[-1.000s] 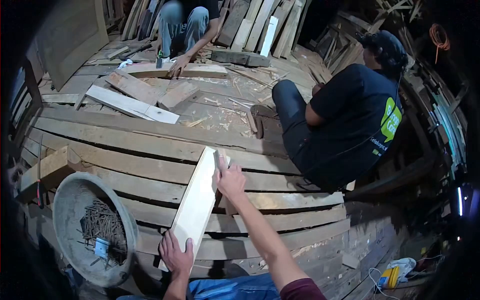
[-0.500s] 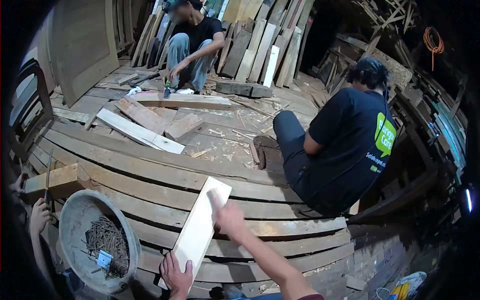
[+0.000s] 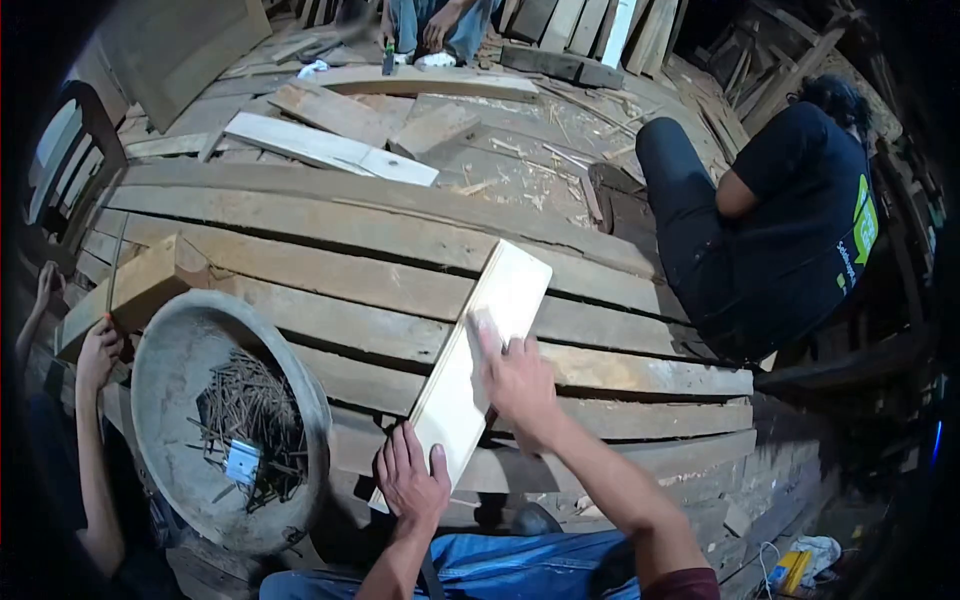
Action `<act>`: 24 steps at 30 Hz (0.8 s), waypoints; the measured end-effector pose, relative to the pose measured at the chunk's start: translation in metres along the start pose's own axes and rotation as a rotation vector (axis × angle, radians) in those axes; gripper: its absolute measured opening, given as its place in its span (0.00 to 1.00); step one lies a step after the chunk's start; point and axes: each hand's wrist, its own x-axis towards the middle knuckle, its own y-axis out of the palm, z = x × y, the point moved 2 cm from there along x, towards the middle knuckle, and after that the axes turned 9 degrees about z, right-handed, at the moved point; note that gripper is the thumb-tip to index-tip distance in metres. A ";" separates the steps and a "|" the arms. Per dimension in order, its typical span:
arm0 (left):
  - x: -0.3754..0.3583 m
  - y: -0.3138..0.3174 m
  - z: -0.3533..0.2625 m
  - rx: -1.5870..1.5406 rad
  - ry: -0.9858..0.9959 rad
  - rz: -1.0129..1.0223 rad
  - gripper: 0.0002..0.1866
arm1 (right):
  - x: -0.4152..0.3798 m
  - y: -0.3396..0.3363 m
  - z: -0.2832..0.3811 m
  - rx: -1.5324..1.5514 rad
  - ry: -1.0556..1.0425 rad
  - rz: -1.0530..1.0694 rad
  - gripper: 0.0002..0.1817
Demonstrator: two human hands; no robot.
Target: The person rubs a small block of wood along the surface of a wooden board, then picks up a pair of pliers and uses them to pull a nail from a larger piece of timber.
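Observation:
A pale, smooth wooden board [image 3: 513, 282] lies at a slant across the slatted bench top. On its near end rests my left hand [image 3: 412, 482], open, its fingers together and thumb apart, pressing the board near its left edge. Farther up the board is my right hand [image 3: 520, 382], index finger stretched out onto the wood and the other fingers bent. The tip of that finger is smeared, and I make out nothing held in the hand. To the left stands a grey basin [image 3: 165, 400] with many nails [image 3: 255, 405] and a small whitish metal piece [image 3: 242, 462].
Wooden slats [image 3: 350, 325] with gaps form the bench. A co-worker's hand [image 3: 100, 350] holds a thin tool beside a thick timber block [image 3: 150, 285]. Another person [image 3: 790, 240] sits at right, and one crouches behind loose boards [image 3: 325, 148].
The view has tilted down and shifted left, so the scene sits lower and farther right. My right index finger stays on the board, slightly farther from its far end; my left hand keeps its place.

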 end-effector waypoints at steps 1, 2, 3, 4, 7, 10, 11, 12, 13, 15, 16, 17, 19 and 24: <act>-0.001 -0.001 -0.001 0.000 -0.003 0.008 0.32 | 0.018 0.007 -0.012 -0.005 0.032 -0.016 0.36; 0.001 -0.002 -0.001 0.002 0.002 0.005 0.32 | 0.037 0.006 -0.020 -0.040 0.097 -0.029 0.36; 0.001 -0.003 -0.002 0.018 0.016 -0.016 0.31 | 0.058 0.014 -0.032 -0.030 0.163 -0.034 0.35; 0.003 -0.003 -0.002 0.016 0.018 -0.023 0.31 | 0.078 0.013 -0.040 -0.004 0.234 -0.055 0.33; 0.002 -0.002 -0.003 0.030 0.023 -0.052 0.31 | 0.109 0.017 -0.054 -0.031 0.309 -0.104 0.34; 0.002 0.002 -0.001 0.070 0.006 -0.064 0.31 | 0.090 0.015 -0.040 -0.014 0.264 -0.028 0.36; 0.002 0.001 -0.002 0.060 0.000 -0.070 0.29 | 0.066 0.011 -0.025 0.003 0.214 0.035 0.37; 0.004 0.001 -0.003 0.045 0.006 -0.057 0.28 | 0.042 0.008 -0.010 0.051 0.141 0.052 0.36; 0.001 0.001 -0.003 0.032 -0.014 -0.040 0.27 | -0.003 0.007 0.023 -0.006 0.029 -0.009 0.34; 0.002 0.000 -0.001 0.017 0.001 -0.045 0.25 | -0.025 0.006 0.033 0.001 -0.052 -0.029 0.32; 0.002 0.001 -0.002 0.014 -0.003 -0.048 0.25 | -0.027 0.005 0.033 0.024 -0.046 -0.023 0.32; 0.003 0.000 -0.003 0.014 -0.001 -0.045 0.25 | -0.021 0.004 0.029 0.027 -0.042 -0.025 0.32; 0.000 0.000 -0.001 0.007 -0.005 -0.026 0.25 | 0.004 0.003 0.015 -0.041 0.019 -0.008 0.33; 0.002 0.002 -0.001 0.018 0.014 -0.032 0.25 | 0.104 0.017 -0.054 0.007 0.330 -0.079 0.32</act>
